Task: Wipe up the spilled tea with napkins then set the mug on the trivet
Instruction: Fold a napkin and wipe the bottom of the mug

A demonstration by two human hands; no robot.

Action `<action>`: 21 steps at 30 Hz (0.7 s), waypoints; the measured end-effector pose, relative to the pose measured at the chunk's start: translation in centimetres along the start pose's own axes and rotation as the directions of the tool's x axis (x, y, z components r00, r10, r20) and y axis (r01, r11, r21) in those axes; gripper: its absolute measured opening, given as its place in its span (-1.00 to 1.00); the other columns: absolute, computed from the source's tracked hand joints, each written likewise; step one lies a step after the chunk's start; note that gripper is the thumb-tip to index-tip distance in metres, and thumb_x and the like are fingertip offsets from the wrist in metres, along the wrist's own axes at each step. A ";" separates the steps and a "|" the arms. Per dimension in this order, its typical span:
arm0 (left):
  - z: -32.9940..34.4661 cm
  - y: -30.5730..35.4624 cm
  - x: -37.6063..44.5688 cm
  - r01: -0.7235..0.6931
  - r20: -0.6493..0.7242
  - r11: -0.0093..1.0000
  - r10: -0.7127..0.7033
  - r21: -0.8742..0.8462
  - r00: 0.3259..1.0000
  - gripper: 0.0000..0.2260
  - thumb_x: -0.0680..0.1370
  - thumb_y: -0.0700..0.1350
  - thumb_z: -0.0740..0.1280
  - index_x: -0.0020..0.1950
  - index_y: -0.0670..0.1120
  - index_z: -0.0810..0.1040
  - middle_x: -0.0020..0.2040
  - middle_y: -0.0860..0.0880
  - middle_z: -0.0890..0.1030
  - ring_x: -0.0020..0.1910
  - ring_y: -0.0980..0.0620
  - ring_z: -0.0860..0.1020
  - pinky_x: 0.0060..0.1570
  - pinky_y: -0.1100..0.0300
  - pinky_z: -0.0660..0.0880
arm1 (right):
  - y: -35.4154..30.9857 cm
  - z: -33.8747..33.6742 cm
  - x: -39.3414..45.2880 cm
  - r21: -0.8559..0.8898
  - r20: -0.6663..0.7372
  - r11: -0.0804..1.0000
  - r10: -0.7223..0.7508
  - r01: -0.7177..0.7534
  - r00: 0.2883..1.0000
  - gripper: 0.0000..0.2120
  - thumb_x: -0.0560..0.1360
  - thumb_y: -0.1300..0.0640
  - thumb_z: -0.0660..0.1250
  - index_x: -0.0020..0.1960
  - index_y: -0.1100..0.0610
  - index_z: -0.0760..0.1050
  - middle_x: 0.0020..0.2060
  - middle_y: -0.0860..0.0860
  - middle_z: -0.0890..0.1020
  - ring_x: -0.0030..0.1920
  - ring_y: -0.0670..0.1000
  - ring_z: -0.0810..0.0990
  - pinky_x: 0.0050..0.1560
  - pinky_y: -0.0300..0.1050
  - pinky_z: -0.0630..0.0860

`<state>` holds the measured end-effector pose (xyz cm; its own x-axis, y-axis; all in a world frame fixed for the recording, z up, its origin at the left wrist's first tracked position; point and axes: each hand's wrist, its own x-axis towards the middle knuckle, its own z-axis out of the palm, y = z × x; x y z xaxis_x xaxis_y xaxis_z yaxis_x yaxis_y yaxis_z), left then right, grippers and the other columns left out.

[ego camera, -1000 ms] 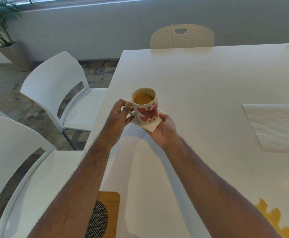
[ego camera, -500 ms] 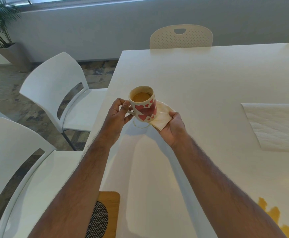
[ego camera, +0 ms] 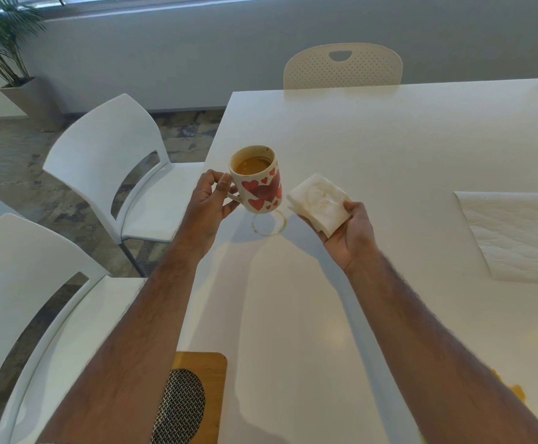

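Note:
My left hand (ego camera: 208, 203) grips the handle of a white mug (ego camera: 258, 184) with red hearts, half full of tea, lifted and tilted above the table. Under it a thin brown tea ring (ego camera: 269, 223) marks the white table (ego camera: 389, 139). My right hand (ego camera: 349, 230) holds a folded white napkin (ego camera: 319, 201) with a faint ring stain, just right of the mug. A wooden trivet (ego camera: 197, 398) with a metal mesh centre lies at the near table edge, partly behind my left forearm. A tea puddle (ego camera: 523, 408) spreads at the lower right.
A flat unfolded napkin (ego camera: 517, 235) lies on the table to the right. Two white chairs (ego camera: 111, 174) stand on the left, a beige chair (ego camera: 343, 67) at the far side. A potted plant (ego camera: 11, 59) is in the far left corner.
My left hand raised the mug off the napkin and tilted it. My right hand pulled the napkin out to the right, uncovering the tea ring on the table.

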<state>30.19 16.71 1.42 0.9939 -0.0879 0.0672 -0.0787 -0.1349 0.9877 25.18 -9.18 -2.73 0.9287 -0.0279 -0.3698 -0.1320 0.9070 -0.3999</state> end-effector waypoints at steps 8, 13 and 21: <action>-1.0 -0.1 0.8 0.001 -0.031 1.000 -0.001 0.014 1.000 -0.75 0.73 0.15 0.19 0.22 0.01 0.50 0.27 0.05 0.65 0.27 0.05 0.65 0.22 0.08 0.64 | 0.2 2.3 2.6 -0.881 0.459 -0.116 -0.448 0.459 0.767 -0.73 0.67 0.27 0.19 0.28 0.18 0.59 0.12 0.09 0.71 0.14 0.07 0.67 0.18 -0.17 0.58; -1.0 0.1 1.0 -0.007 -0.030 1.000 0.007 0.023 1.000 -0.77 0.73 0.14 0.19 0.22 0.04 0.51 0.27 0.09 0.65 0.26 0.12 0.65 0.18 0.15 0.65 | 3.5 2.1 4.9 -0.753 0.490 -0.493 0.021 0.436 0.871 -0.55 0.71 0.34 0.05 0.58 0.19 0.35 0.57 0.16 0.36 0.61 0.17 0.25 0.63 0.08 0.13; -0.8 0.2 1.2 -0.013 -0.032 0.999 0.014 0.033 0.999 -0.77 0.71 0.16 0.19 0.23 0.07 0.51 0.25 0.13 0.64 0.25 0.14 0.65 0.16 0.17 0.64 | 6.8 2.0 4.5 -0.696 0.466 -0.569 0.105 0.437 0.879 -0.53 0.74 0.27 0.02 0.62 0.08 0.29 0.64 0.08 0.24 0.66 0.12 0.07 0.62 0.02 -0.05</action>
<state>31.46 17.36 1.81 0.9947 -0.0579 0.0854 -0.0939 -0.1660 0.9816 29.15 -2.30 -5.46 0.9634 0.2669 0.0237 0.2402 -0.8212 -0.5176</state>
